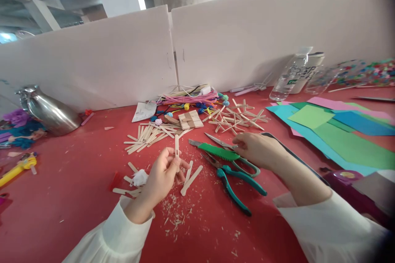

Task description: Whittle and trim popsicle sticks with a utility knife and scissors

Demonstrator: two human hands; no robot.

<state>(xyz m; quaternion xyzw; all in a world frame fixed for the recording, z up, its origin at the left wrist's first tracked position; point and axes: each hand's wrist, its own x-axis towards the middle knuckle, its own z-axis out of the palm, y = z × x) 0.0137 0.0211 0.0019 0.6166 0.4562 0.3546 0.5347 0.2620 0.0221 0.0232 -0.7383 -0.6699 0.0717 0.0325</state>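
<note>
My left hand (166,168) pinches a wooden craft stick (177,146) upright between thumb and fingers; a small slot shows in the stick. My right hand (257,148) has its fingers curled around the middle of a pair of scissors (216,139), whose blades point left. A green utility knife (216,151) lies across the scissors' handles with its blade exposed. Just in front lie pliers (234,181) with teal handles. Two loose craft sticks (191,181) rest right of my left hand, among wood shavings (175,213).
Behind my hands are piles of craft sticks (148,136), a small stick panel (190,120) and pink pipe cleaners (191,98). Coloured paper (327,131) and a clear bottle (290,76) stand right. A metal jug (52,111) is left. A white partition (92,61) bounds the red table.
</note>
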